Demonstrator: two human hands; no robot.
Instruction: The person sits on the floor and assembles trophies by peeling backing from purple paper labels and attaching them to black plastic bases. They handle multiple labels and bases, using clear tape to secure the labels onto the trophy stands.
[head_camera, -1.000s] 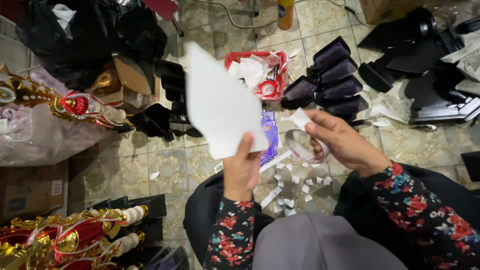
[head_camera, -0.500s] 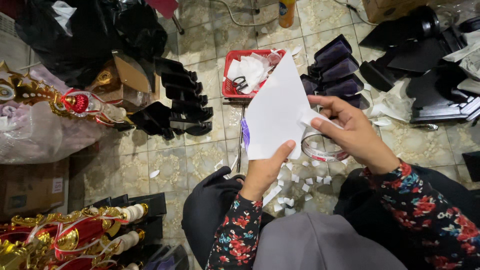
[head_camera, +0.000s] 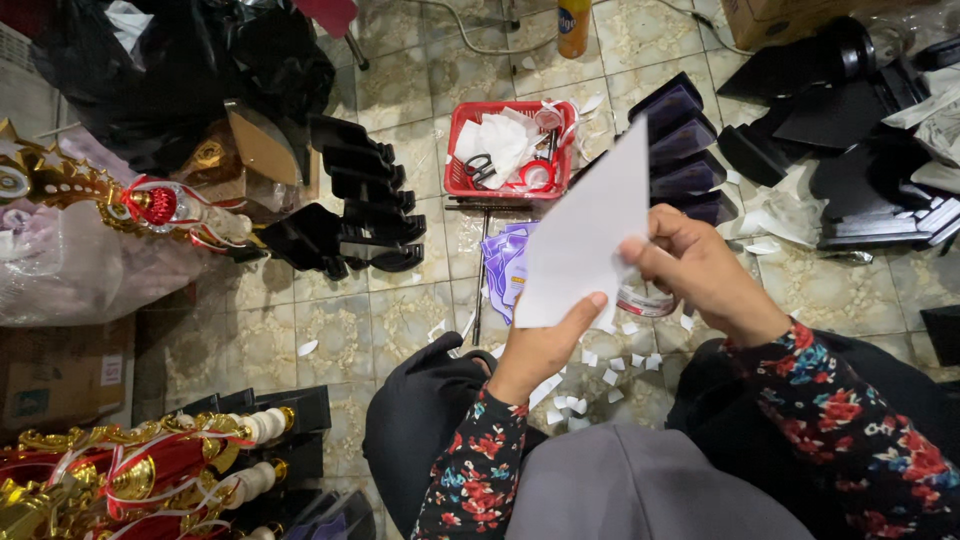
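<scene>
Now the white paper (head_camera: 585, 240) sits higher and more upright than a moment ago. Our left hand (head_camera: 545, 345) pinches its bottom edge, our right hand (head_camera: 700, 270) its side, fingers clamped. Next, we judge, comes careful peeling or tearing.

Two hands, the left hand (head_camera: 545, 350) and the right hand (head_camera: 700, 270), share one white sheet of paper (head_camera: 590, 240). One red basket (head_camera: 460, 180) sits on the floor, with one pair of scissors (head_camera: 478, 170) inside. One orange bottle (head_camera: 573, 27) stands beyond. Many small white paper scraps (head_camera: 600, 375) lie scattered, too many to count.
</scene>
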